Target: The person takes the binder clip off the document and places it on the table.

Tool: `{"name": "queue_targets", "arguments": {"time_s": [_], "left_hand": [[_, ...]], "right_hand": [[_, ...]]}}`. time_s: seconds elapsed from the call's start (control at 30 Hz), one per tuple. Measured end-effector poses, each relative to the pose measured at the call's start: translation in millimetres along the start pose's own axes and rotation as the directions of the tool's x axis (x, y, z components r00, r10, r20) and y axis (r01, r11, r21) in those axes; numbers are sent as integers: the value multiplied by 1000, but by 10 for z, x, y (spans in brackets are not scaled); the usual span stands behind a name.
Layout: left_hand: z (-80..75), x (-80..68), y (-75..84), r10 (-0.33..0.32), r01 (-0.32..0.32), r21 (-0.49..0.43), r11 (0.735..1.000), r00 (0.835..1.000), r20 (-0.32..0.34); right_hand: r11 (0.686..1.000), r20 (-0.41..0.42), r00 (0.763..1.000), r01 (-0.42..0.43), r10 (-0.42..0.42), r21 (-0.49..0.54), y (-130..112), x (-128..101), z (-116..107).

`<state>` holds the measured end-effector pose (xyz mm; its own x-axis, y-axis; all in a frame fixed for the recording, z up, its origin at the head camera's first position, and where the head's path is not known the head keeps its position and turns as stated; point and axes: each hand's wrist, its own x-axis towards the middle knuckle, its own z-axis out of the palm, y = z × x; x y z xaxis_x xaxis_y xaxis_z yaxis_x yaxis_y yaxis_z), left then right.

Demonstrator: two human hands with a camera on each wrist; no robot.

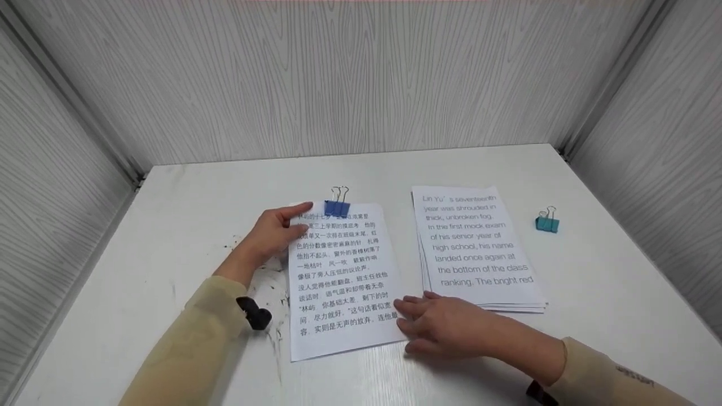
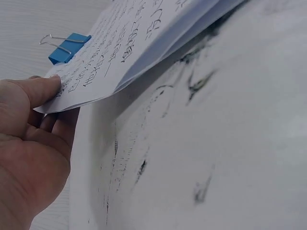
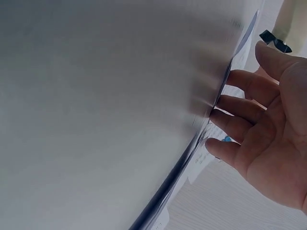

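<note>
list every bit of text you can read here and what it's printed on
Loose stack of sheets, top page: "Lin Yu's seventeenth year was shrouded in thick, unbroken fog. In the first mock exam of his senior year of high school, his name landed once again at the bottom of the class ranking. The bright red"
Clipped stack of sheets, held by the blue binder clip: printed Chinese characters, too small and blurred to quote reliably.
Teal binder clip: no text.

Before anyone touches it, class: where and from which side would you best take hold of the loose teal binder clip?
Probably by its two wire handles, from above. The teal binder clip sits on the white table, apart from the English-text stack, handles raised at the far side, so thumb and finger can pinch them. Both hands are busy at the other stack.
</note>
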<state>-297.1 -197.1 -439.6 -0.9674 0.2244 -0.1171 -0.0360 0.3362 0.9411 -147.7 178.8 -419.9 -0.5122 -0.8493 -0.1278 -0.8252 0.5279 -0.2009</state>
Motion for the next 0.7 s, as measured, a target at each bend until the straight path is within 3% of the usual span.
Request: {"name": "queue_targets", "arguments": {"time_s": [0.23,0.37,0.5,0.7], "left_hand": [[42,-121,47,59,-60,-30,998,998,-38],[56,-178,78,79,-80,-15,997,996,-44],[58,-235,129,101,-103,-23,994,994,-48],[74,-294,188,120,-121,-14,993,991,-52]], "right_hand": [[1000,-28,999,19,-19,-11,76,40,-85],[993,-85,993,-81,88,81,182,54,-241],[954,-176,954,-199,241,226,336,132,-489],[891,-312,881,-219,356,398,627,356,-854]]}}
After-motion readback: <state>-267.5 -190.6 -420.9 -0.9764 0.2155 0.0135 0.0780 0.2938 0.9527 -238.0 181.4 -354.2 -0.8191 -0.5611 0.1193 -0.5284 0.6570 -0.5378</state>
